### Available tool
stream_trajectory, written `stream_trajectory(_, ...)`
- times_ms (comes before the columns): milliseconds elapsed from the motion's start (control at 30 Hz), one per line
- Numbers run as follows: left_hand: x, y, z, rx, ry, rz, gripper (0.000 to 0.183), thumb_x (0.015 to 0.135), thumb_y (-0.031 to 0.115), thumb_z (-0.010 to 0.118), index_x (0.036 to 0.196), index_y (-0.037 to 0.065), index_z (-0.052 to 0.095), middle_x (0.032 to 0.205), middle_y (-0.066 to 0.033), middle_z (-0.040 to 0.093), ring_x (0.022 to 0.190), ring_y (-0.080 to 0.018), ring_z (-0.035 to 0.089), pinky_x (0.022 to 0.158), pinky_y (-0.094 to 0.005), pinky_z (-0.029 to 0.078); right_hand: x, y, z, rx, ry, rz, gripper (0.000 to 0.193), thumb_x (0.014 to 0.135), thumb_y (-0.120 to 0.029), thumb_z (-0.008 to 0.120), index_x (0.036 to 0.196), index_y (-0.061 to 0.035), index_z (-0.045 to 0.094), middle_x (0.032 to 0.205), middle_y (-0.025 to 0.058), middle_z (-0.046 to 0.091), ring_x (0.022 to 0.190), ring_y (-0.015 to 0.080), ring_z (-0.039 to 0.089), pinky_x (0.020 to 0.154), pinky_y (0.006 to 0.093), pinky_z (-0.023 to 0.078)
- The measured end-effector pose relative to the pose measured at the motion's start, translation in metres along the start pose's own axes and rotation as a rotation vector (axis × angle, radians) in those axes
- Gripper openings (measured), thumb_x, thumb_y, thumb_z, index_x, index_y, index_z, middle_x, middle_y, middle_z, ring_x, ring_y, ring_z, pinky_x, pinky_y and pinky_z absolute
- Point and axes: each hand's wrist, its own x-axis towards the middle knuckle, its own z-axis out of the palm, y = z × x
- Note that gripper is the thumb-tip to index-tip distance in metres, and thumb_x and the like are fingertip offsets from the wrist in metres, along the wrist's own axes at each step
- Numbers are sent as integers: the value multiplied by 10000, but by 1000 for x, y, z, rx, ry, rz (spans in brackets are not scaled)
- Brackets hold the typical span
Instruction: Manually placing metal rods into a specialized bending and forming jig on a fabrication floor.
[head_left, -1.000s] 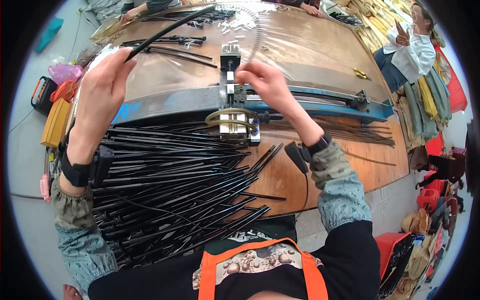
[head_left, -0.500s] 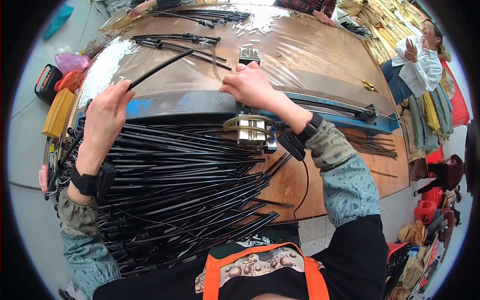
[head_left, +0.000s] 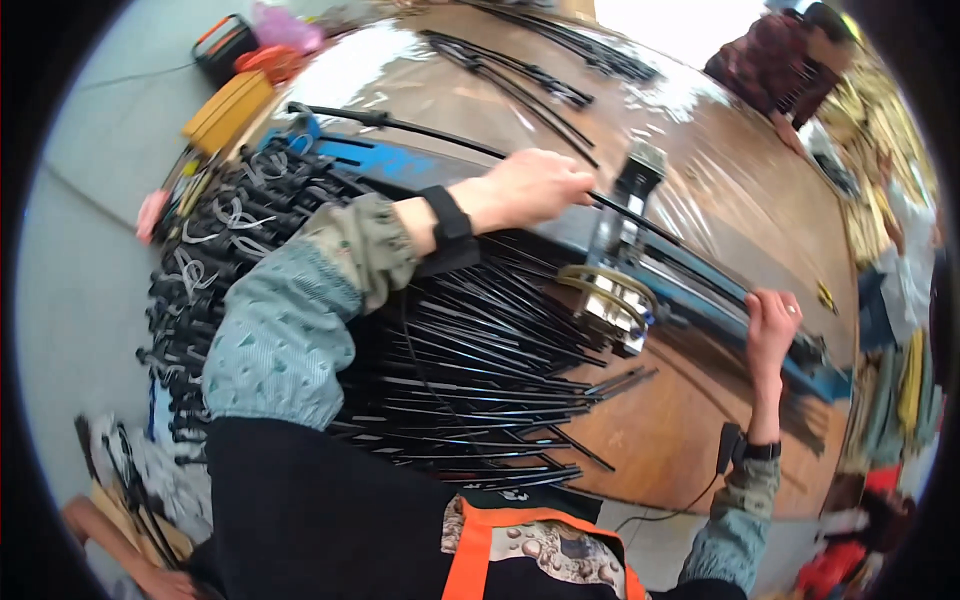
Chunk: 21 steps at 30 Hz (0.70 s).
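Note:
A long black rod (head_left: pixel 430 128) with a thicker collar near its left end lies slantwise above the blue metal beam (head_left: pixel 385 165). My left hand (head_left: pixel 535 188) is closed around its middle. Farther right, my right hand (head_left: pixel 775 322) has its fingers closed at the rod's right end; the exact grip is blurred. Below the rod, between my hands, a metal clamp device (head_left: pixel 612 300) with looped yellowish hoses sits on the beam. A metal block (head_left: pixel 645 160) stands just behind the rod.
Many black rods (head_left: pixel 480 350) lie heaped at the near side, their thick ends (head_left: pixel 215 260) with white ties at left. More rods (head_left: pixel 520 85) rest on the film-covered table (head_left: pixel 720 190). Yellow-handled pliers (head_left: pixel 826 297) lie at right. A person (head_left: pixel 770 60) leans at the far edge.
My view has turned. My left hand has moved right along the work, and my right hand has gone from the clamp to the beam's right part. The thin coil near it no longer shows.

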Motion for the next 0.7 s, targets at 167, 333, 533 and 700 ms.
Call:
stream_trajectory(167,-14,-5,3,-112,19,-134,194,913,249,598,866,62,576,804,-149,606,815,-364,618,681,-471,485,2,-2,17,26,36,-55,86,885,-128,640,839,-64,605,787,62,618,816,262,543,857,375,380)
stream_trajectory(333,-7,-11,12,-176,51,-113,241,918,269,601,821,49,590,796,-161,615,797,-378,615,684,-476,483,5,-2,26,84,56,-12,94,880,-124,652,841,-57,599,785,66,611,817,262,539,838,377,388)
stream_trajectory(533,-9,-6,26,-240,133,-124,233,912,254,607,800,50,612,771,-158,620,746,-384,618,668,-472,490,-3,-2,28,114,56,43,91,862,-114,673,833,-61,605,784,65,614,821,257,544,836,379,396)
stream_trajectory(700,-9,-5,33,-137,124,-93,197,915,247,600,818,77,627,773,-154,623,736,-383,622,636,-470,494,-10,-1,21,124,40,68,63,837,-86,692,868,-52,649,819,68,643,868,262,570,852,383,407)
